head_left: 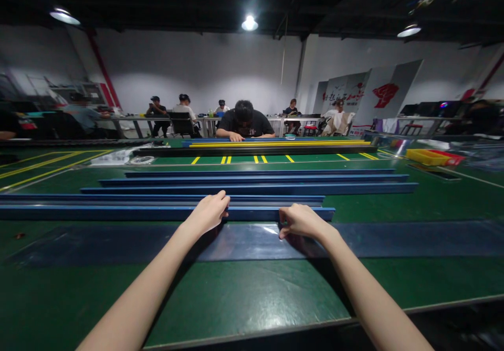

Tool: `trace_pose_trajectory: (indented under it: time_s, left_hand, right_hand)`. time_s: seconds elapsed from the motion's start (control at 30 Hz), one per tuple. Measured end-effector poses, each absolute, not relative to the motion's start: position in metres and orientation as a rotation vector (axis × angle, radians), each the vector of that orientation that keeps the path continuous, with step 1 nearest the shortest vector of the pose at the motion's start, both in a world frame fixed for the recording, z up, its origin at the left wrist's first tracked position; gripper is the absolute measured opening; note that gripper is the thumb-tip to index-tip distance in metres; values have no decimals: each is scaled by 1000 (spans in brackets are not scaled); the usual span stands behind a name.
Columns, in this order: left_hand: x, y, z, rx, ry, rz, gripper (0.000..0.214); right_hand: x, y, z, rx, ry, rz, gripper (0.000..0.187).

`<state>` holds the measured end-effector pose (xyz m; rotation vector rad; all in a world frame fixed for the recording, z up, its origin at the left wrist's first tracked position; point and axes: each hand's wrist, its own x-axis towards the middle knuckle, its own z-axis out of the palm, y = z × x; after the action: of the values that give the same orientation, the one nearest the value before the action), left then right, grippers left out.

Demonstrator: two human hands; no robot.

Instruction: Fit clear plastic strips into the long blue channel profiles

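Across a green bench [244, 298], the left hand [210, 210] and right hand [302, 219] curled at the nearest blue rail [252, 214], exact grip unclear, a clear strip [246, 243] flat outside it, near side, farther rails [315, 188] untouched.

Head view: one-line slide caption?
Left hand and right hand at the nearest blue rail, a clear plastic strip lying closer to the camera on the green table.

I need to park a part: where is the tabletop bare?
Glossy green tabletop is bare between the long clear strip and near edge, also right of the nearest long blue rail. Crowded: around left hand and right hand.
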<state>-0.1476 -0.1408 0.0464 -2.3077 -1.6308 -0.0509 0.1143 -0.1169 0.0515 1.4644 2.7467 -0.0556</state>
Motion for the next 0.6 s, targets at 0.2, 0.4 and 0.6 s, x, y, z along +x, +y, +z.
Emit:
trace_pose_trajectory:
  time_s: [0.2, 0.4, 0.6]
  left_hand:
    - [-149, -141, 46, -2332, -1611, -54, 8]
    - [-147, -145, 51, -2312, -1593, -53, 6]
    - [-140, -146, 51, -2261, -1590, -162, 32]
  right_hand:
    - [114, -116, 51, 1486, 2753, -6, 21]
    - [114, -114, 49, 1524, 2830, 142, 16]
    - [116, -109, 44, 1770, 2842, 405, 23]
